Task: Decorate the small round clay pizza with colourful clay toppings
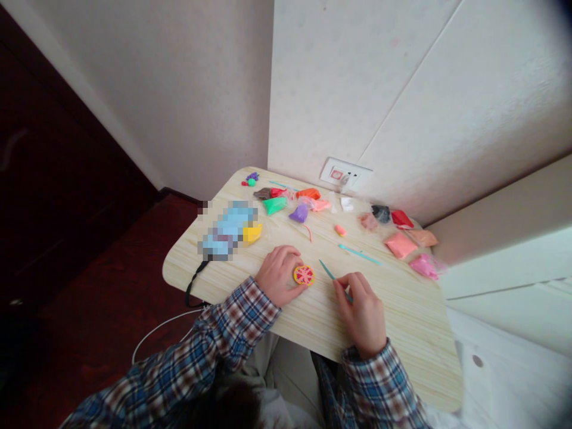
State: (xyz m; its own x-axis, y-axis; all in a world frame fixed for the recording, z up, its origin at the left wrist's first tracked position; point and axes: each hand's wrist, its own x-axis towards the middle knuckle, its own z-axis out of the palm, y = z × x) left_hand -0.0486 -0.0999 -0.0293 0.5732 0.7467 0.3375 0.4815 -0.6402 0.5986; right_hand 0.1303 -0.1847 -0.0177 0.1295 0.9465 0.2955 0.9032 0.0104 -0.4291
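Observation:
A round clay piece [304,274] with a yellow rim, red sections and pink lines lies on the wooden-topped table [402,322]. My left hand [280,277] curls around its left side, thumb below and fingers above, steadying it. In my right hand [361,310] is a thin teal modelling tool [328,270], pinched between thumb and fingers. Its tip points up and left, a short way right of the clay piece and apart from it. A second teal tool [360,254] rests farther back on the table. Near it sit a small pink-orange clay lump [340,230] and a thin coral clay strip [308,233].
Bags of coloured clay, including green [274,205], purple [299,213] and salmon [401,245], lie along the back and right. A blurred-out blue object [230,229] with a black strap is at left, beside yellow clay [252,233]. A wall socket [345,174] is behind.

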